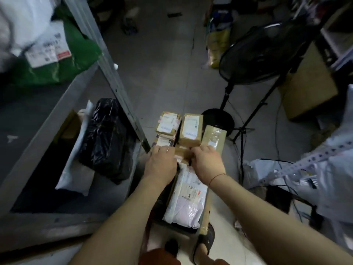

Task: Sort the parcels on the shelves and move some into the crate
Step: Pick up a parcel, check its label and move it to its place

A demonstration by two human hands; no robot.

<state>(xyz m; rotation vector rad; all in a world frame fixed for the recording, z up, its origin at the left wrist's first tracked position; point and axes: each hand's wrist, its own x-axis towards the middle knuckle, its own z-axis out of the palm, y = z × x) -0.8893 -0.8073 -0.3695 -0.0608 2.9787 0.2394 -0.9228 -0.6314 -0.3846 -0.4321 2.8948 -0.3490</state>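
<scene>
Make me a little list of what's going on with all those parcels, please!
Left hand: on a small brown parcel, fingers curled over it
Right hand: on the same parcel
Crate: holds a white plastic mailer
Taped boxes: packed just beyond the hands
Shelf: holds a black bag
Fan: black, standing to the right

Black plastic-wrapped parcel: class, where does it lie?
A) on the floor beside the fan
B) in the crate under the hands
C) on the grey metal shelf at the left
C: the black plastic-wrapped parcel rests on the grey metal shelf, left of both hands.
</scene>
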